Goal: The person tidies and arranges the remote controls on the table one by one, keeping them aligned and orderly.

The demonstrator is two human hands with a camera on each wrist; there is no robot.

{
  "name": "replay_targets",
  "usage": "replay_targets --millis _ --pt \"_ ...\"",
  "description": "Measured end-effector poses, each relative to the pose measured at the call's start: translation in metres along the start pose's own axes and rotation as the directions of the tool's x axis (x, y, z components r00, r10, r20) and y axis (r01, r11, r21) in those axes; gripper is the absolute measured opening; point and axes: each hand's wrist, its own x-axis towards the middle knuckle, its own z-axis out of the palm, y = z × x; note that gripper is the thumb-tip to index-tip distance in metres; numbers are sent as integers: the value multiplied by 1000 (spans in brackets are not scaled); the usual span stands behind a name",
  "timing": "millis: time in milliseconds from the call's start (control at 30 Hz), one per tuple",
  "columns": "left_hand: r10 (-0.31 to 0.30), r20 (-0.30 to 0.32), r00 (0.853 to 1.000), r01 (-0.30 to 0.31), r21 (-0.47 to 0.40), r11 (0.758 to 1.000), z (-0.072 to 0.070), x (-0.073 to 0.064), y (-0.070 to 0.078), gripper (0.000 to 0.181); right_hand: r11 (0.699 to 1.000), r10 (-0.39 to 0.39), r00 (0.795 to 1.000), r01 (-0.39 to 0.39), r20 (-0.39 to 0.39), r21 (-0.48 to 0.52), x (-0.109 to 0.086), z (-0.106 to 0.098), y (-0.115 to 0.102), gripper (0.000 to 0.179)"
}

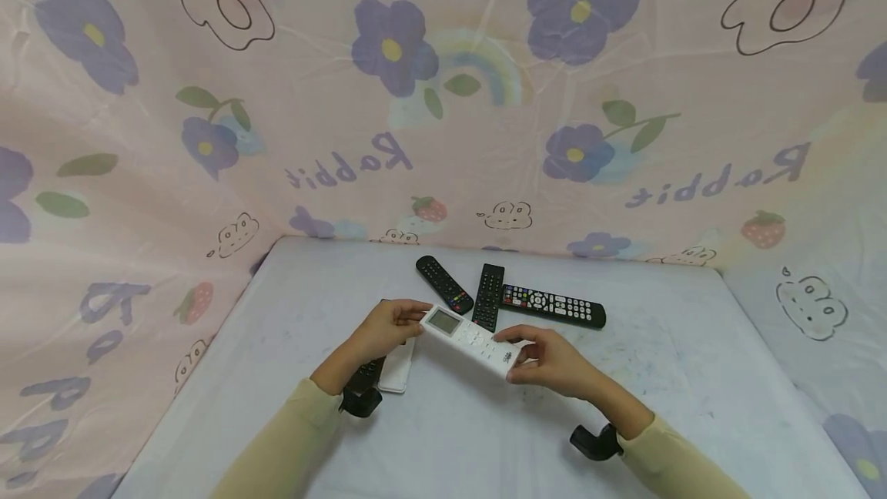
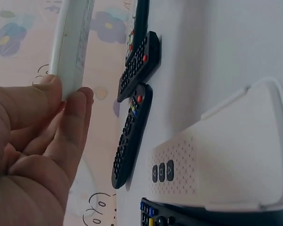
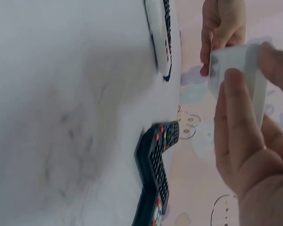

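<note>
A white air conditioner remote with a small grey screen is held above the table, tilted, its buttoned face up. My left hand pinches its screen end between thumb and fingers. At the opposite end, the fingers and thumb of my right hand grip the remote. The left wrist view shows the held remote's edge between thumb and fingertips. Below my left hand lie another white remote with several dark buttons and a black remote beside it, partly hidden by the wrist.
Behind the held remote, three black remotes lie close together: one slanted at the left, one nearly upright in the middle, one sideways at the right. A white cloth covers the table. A printed curtain stands behind.
</note>
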Motion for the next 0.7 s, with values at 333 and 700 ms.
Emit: replay_targets --millis 333,700 --pt "43 30 999 -44 16 999 -8 13 -8 34 999 18 999 -20 -40 -30 1 19 -12 49" --pt "9 40 999 -12 76 997 -19 27 -9 26 998 63 996 -63 -60 6 6 55 -20 45"
